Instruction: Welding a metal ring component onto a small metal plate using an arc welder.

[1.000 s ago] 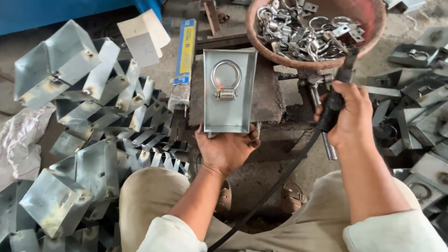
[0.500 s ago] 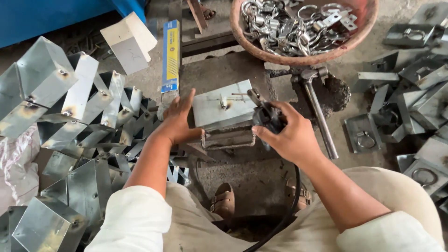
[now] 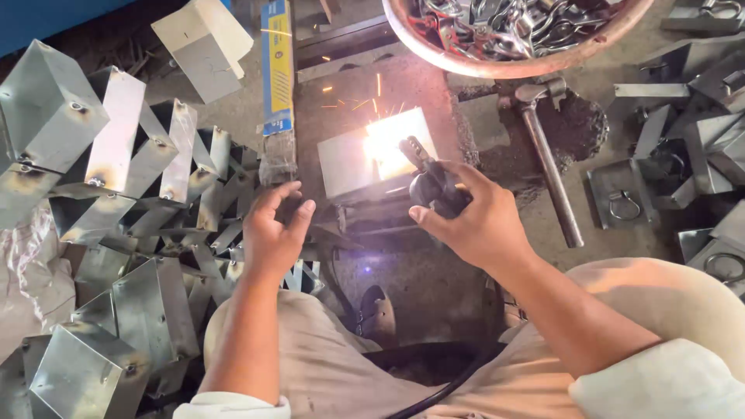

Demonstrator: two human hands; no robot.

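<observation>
The right hand is gripping a black welding torch, its tip sparking against the near edge of a flat metal box lying on the stained work plate. The left hand is hovering half-open just left of the box, holding nothing. Stacked metal boxes are crowding the left side; a hammer is lying right, a bowl of rings beyond.

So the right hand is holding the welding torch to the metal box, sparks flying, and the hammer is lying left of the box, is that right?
Not quite. The hammer lies right of the metal box, below the bowl, as the head view shows. The right hand does hold the welding torch to the box, sparks flying.
</observation>
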